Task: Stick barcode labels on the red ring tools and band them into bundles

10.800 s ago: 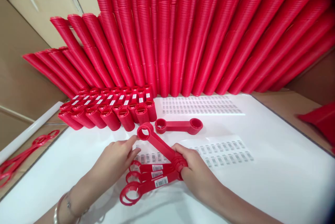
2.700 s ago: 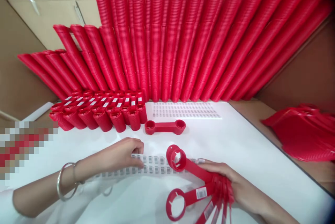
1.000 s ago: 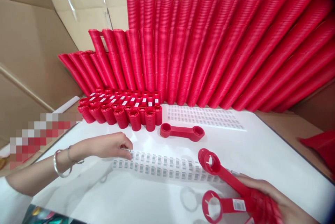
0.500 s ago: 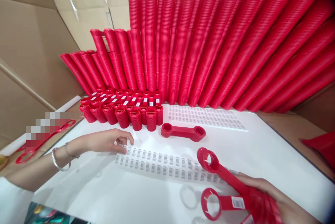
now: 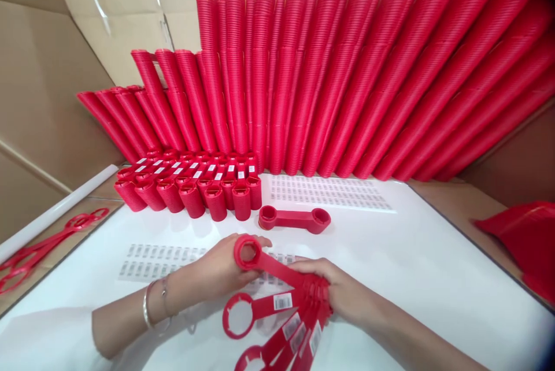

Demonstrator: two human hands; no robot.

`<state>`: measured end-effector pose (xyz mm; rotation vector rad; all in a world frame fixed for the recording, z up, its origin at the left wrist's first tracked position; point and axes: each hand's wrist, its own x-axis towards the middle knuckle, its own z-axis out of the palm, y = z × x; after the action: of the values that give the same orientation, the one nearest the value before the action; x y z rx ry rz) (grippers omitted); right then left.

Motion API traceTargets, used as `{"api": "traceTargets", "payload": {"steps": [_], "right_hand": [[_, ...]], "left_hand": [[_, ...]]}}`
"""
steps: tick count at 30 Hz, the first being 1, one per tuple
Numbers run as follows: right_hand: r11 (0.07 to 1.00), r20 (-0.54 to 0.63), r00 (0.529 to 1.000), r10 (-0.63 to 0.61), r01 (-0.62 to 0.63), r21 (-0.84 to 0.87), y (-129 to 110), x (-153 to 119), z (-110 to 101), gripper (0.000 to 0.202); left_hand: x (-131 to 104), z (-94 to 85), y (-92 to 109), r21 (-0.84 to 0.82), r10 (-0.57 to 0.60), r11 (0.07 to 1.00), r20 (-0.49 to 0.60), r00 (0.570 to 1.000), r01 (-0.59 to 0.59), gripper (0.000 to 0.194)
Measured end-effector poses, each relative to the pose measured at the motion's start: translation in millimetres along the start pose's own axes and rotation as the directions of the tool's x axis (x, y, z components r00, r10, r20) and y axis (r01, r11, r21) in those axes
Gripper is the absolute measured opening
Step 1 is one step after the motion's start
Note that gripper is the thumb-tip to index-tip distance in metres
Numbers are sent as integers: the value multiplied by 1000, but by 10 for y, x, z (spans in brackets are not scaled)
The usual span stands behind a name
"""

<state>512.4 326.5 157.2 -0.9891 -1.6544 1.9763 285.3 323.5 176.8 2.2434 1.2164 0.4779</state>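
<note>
My right hand (image 5: 336,287) is closed around a fanned bunch of red plastic straps with ring ends (image 5: 277,267); several carry white barcode labels (image 5: 283,301). Just left of it, my left hand (image 5: 223,267) is behind the topmost strap's ring, fingers curved. That ring hides most of the fingers, so what they pinch, if anything, is not visible. Beneath both hands lies a clear sheet of barcode stickers (image 5: 151,261) on the white table. Beyond them rests a single unlabelled red strap (image 5: 295,219) with a ring at each end.
Short stacks of labelled red straps (image 5: 191,200) stand at the back left. Tall leaning stacks of red straps (image 5: 299,88) line the back. Another sticker sheet (image 5: 325,193) lies before them. Loose red straps (image 5: 52,244) and a white roll (image 5: 60,209) are at the left.
My left hand has moved right, from the sticker sheet to the topmost strap's ring. My right hand has brought the bunch left and inward, showing more labelled straps. The view has shifted slightly.
</note>
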Motion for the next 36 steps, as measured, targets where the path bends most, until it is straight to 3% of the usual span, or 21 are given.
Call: {"api": "traceTargets", "payload": {"steps": [4, 7, 10, 16, 22, 27, 31, 36], "right_hand": [[1000, -45, 999, -22, 22, 0, -56, -129, -134, 36], [1000, -90, 996, 0, 1, 18, -104, -235, -218, 35], [1000, -124, 992, -12, 10, -14, -136, -301, -243, 46], [997, -139, 989, -46, 38, -64, -153, -360, -216, 51], [999, -168, 985, -28, 22, -38, -118, -365, -206, 56], [1000, -234, 972, -9, 7, -9, -94, -349, -180, 54], [1000, -248, 968, -23, 20, -14, -73, -336, -131, 51], [997, -269, 961, -69, 58, -50, -46, -338, -47, 47]], "left_hand": [[-8, -89, -35, 223, 82, 970, 67, 994, -96, 21], [43, -104, 38, 307, 124, 943, 42, 991, -131, 27], [135, -18, 106, 291, 165, 943, 16, 986, -162, 24], [217, 147, 81, 197, 147, 967, 102, 984, -165, 30], [218, 160, 60, 235, 98, 966, 40, 994, -104, 14], [220, 20, 137, -29, 1, 1000, -3, 1000, -1, 15], [227, -116, 239, -407, -121, 905, 40, 992, 127, 20], [269, -110, 424, -521, -185, 836, 25, 982, 171, 27]]}}
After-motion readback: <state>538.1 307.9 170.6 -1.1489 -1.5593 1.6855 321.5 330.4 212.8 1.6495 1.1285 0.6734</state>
